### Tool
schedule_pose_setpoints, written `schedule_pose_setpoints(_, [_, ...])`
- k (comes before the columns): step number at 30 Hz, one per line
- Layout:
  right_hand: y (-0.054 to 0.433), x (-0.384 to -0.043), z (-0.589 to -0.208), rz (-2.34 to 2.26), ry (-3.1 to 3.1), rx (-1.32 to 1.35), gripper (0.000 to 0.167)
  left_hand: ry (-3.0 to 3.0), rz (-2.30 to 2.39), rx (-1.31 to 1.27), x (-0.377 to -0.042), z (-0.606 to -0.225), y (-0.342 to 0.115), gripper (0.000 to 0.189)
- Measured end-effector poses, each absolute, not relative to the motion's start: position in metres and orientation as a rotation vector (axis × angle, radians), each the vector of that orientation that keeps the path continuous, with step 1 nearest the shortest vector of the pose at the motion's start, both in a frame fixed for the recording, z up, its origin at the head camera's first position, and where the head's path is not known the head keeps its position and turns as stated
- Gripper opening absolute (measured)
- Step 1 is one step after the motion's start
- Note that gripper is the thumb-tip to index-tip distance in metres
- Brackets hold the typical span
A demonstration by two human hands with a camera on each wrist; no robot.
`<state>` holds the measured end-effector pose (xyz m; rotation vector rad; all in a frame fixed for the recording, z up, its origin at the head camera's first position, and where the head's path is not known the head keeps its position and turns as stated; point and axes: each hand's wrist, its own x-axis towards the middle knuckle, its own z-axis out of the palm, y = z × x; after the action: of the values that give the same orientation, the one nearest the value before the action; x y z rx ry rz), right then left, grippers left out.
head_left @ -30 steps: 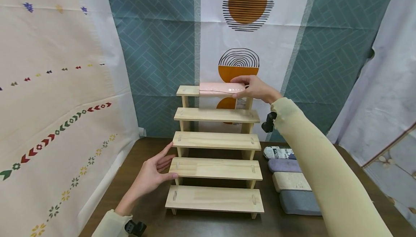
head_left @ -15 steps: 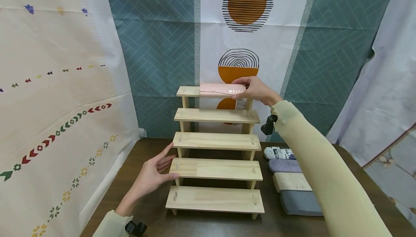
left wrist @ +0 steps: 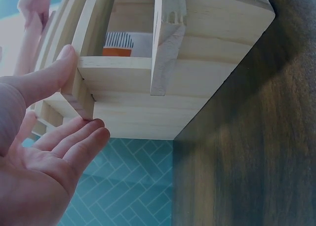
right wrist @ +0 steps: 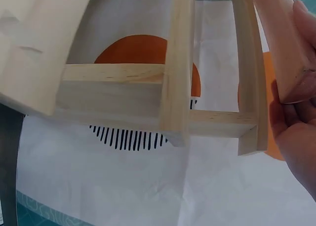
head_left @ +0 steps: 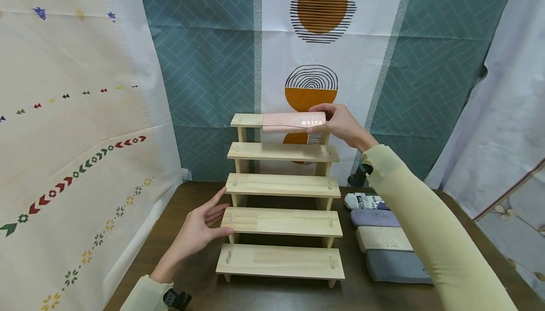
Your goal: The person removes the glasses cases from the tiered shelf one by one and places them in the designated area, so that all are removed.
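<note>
A pink glasses case with small white lettering lies across the top step of a pale wooden stepped stand. Its right end is gripped by my right hand, thumb in front and fingers behind. The case's front side sticks out past the step's front edge; whether it touches the board I cannot tell. In the right wrist view, the case and hand show at the right edge. My left hand touches the stand's left side, thumb at the second-lowest step, fingers extended and nearly straight.
Several cases lie in a column on the brown table right of the stand: newsprint-patterned, purple, cream and grey. The right arm passes above their right ends. Patterned cloth hangs behind the stand.
My right hand has drawn slightly right and towards me, with the pink glasses case moving along in it. The left hand keeps its place at the stand.
</note>
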<state>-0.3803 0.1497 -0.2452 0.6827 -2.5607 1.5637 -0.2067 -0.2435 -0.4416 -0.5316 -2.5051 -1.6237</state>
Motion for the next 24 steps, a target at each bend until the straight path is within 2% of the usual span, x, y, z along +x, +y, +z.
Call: schedule_pose_setpoints(24, [0.187, -0.331, -0.266, 1.578, -2.482, 0.717, 0.056, -2.493, -1.652, -0.522, -0.208, -0.442, -0.243, 0.104])
